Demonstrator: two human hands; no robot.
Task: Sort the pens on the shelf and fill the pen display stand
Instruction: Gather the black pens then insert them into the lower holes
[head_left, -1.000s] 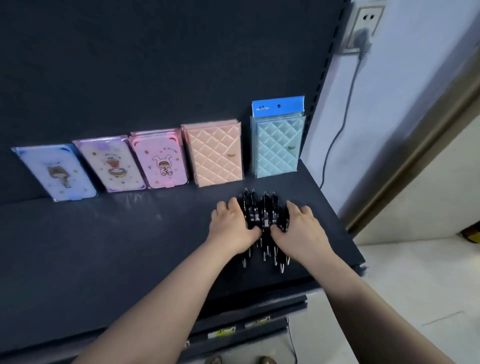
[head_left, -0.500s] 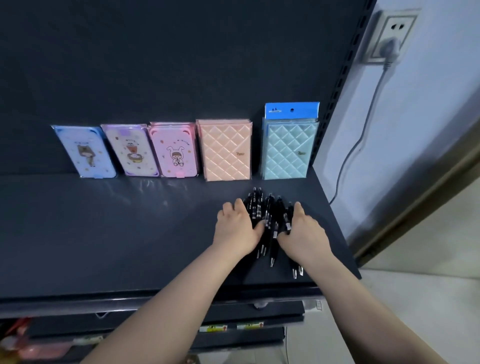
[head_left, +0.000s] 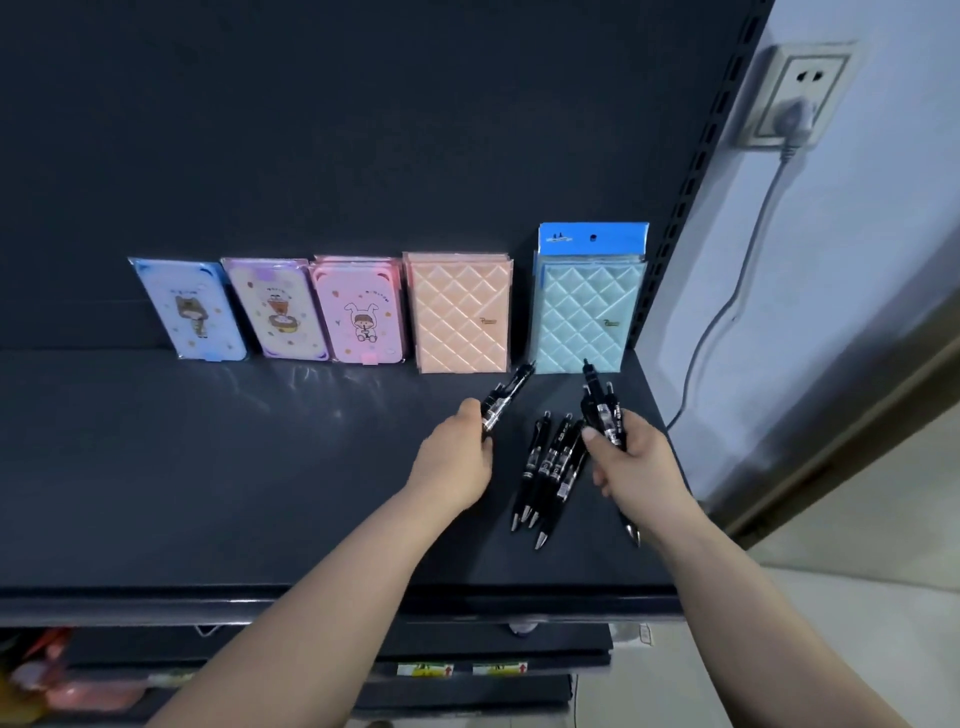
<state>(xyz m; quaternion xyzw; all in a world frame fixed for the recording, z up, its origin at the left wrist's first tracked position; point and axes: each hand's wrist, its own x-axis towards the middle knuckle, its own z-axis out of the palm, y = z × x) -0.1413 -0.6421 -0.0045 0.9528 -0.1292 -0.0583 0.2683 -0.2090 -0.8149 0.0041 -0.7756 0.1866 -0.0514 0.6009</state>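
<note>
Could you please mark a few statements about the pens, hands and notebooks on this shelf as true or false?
1. The left hand and the right hand each grip black pens. True.
2. No pens lie on the shelf. False: several loose pens lie on it between the hands.
3. Five notebooks lean along the back panel. True.
4. The peach quilted notebook ends the row on the right. False: the light blue quilted notebook does, and the peach one stands left of it.
5. The wall socket has nothing plugged in. False: a plug sits in it.
</note>
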